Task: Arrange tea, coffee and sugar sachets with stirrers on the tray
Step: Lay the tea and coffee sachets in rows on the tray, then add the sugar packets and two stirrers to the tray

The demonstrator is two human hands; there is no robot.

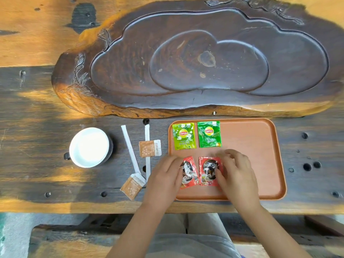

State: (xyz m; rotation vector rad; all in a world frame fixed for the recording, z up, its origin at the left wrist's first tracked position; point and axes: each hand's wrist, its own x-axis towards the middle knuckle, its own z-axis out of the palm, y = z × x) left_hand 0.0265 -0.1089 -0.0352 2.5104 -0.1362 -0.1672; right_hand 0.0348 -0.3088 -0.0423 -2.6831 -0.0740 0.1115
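An orange-brown tray [251,146] lies on the dark wooden table. Two green tea sachets [184,136] [209,134] lie side by side at its far left. Below them are two red coffee sachets. My left hand [165,175] rests its fingers on the left coffee sachet [188,172], which is tilted. My right hand [236,172] touches the right coffee sachet [209,171] with thumb and fingers. Left of the tray, off it, lie two white wrapped stirrers [130,149] [147,149] and two brown sugar sachets [149,148] [133,185].
A white cup [90,147] stands on the table to the left. A large carved dark wooden tea board [186,101] fills the far side. The right half of the tray is bare. The table's front edge runs just below the tray.
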